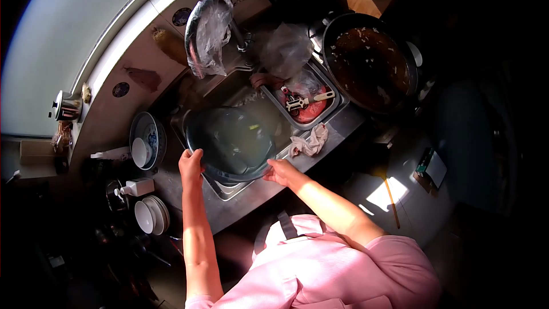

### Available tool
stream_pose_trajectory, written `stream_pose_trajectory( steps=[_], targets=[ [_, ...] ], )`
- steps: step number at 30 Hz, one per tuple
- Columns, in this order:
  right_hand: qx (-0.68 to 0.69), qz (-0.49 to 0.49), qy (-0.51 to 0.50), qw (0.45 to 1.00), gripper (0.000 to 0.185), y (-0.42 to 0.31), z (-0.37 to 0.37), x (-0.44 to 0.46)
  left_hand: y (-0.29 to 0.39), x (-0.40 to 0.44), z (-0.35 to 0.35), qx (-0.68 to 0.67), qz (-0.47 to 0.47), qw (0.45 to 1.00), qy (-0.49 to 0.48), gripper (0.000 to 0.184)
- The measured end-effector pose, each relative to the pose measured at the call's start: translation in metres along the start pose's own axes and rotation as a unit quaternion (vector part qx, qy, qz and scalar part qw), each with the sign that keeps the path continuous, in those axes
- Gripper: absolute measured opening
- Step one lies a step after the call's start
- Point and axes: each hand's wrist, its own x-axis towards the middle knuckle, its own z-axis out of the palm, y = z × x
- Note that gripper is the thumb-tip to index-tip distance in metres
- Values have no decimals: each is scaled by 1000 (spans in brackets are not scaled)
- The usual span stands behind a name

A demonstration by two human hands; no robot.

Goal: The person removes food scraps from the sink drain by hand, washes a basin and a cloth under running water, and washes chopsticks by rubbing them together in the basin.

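A wide, dark translucent basin [229, 176] sits in the metal sink [227, 193], with cloudy water [231, 131] in it and a small yellow-green scrap [253, 127] near the middle. My left hand [191, 163] grips the basin's rim at the near left, thumb over the edge. On the near right side, my right hand [279, 171] is closed on the same rim, fingers partly hidden beneath. Just beyond that hand, a crumpled whitish cloth [309, 141] with reddish marks lies on the sink edge.
A smaller sink bowl [336, 104] holds something red and a pale-handled tool [310, 100]. A large wok [372, 66] with brown liquid stands farther right. Patterned bowl [159, 143], stacked white bowls [147, 217] and a pump bottle [137, 187] are at left. Plastic bags surround the faucet.
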Motion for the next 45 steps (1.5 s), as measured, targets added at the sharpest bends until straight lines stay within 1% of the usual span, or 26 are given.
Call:
stream_pose_trajectory(
  steps=[6,9,13,15,16,17,19,20,22,23,24,25,27,29,30,32,33,34,35,36,37,38,39,40,44,45],
  targets=[
    [0,-20,-22,1000,21,0,-1,4,-2,-1,-10,-3,-13,1000,0,13],
    [-32,-14,-37,999,17,5,8,4,-17,-13,-36,-50,0,999,-6,9],
    [-93,-25,-73,993,23,1,22,-18,-26,-42,-61,-124,34,991,28,6],
    [-114,-27,-99,988,26,-6,25,-20,-23,-58,-72,-172,54,981,68,6],
    [-164,-96,-16,982,27,-8,25,-12,-19,-65,-77,-170,69,981,67,8],
    [-211,-166,66,961,28,-12,26,-6,-13,-74,-81,-172,70,980,78,8],
    [-286,-278,67,915,28,-33,36,3,-4,-86,-87,-103,94,987,80,11],
    [-292,-273,60,915,28,-40,51,2,-7,-88,-91,-94,97,988,80,14],
    [-291,-269,-97,913,39,-51,91,-13,-6,-93,-91,-86,94,987,98,15],
    [-295,-265,-102,912,39,-53,103,-11,-6,-95,-89,-79,91,987,107,16],
    [-172,-122,-263,942,40,-56,114,-9,-9,-95,-90,-82,84,986,115,20],
    [-38,33,-405,913,43,-55,124,-9,-12,-97,-91,-86,84,985,124,20],
    [-35,58,-411,909,47,-51,142,-25,-17,-100,-90,-93,73,985,129,24],
    [4,106,-478,872,47,-46,147,-28,-21,-103,-88,-102,68,983,137,26],
    [-1,112,-476,872,47,-42,144,-23,-24,-104,-87,-101,61,983,138,26],
    [22,165,-470,867,35,-36,138,-11,-29,-106,-87,-111,47,984,134,26],
    [20,170,-469,867,35,-30,139,-7,-31,-107,-86,-113,44,983,139,26],
    [-196,43,-312,929,25,-24,142,-2,-32,-108,-85,-116,40,984,132,22],
    [-394,-88,-127,906,16,-19,141,1,-32,-109,-83,-118,34,985,123,19],
    [-577,-331,-108,739,16,-1,114,44,-31,-109,-80,-122,34,984,126,18],
    [-577,-329,-106,740,16,8,103,60,-29,-109,-79,-122,32,984,125,18],
    [-667,-377,-63,640,17,13,101,64,-28,-109,-78,-128,33,984,123,18],
    [-742,-416,-19,526,19,16,100,69,-26,-109,-77,-134,36,983,122,18],
    [-761,-315,-90,560,16,16,99,75,-23,-108,-76,-132,35,983,121,18],
    [-756,-304,-36,579,16,14,126,40,-15,-103,-76,-130,44,982,127,21],
    [-755,-351,-35,553,17,17,126,41,-13,-102,-75,-126,49,983,124,21]
  ],
)
